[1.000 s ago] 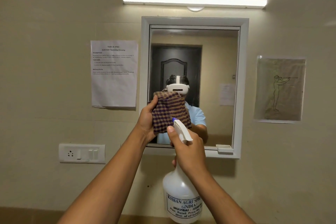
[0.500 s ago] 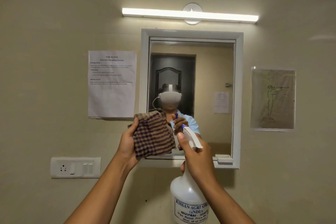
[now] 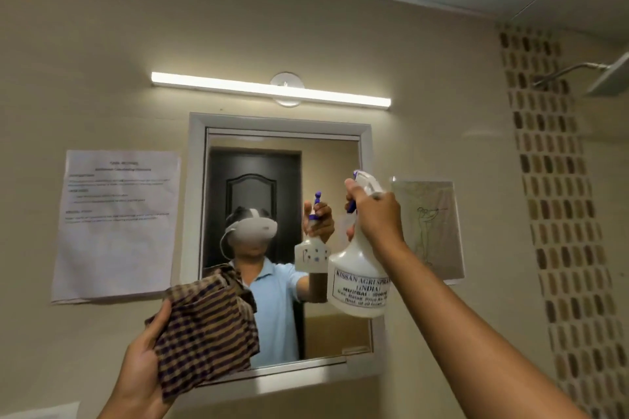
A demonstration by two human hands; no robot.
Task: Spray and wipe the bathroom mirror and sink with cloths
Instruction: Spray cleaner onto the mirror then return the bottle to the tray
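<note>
Left hand (image 3: 143, 364): grips checked cloth (image 3: 207, 333), covering the mirror (image 3: 337, 326) lower left corner.
Right hand (image 3: 377, 214): grips spray bottle (image 3: 360, 279), hiding the mirror right edge.
Wall: paper sheet (image 3: 115, 224), lamp (image 3: 272, 90).

A person's right hand (image 3: 377, 218) gripped a white spray bottle (image 3: 359, 277) raised at centre right of the frame, its nozzle toward the white-framed mirror (image 3: 286, 241). At lower left, the left hand (image 3: 143, 367) held a checked cloth (image 3: 207, 330) against the mirror's lower corner. A tube light (image 3: 270, 89) glowed above.
</note>
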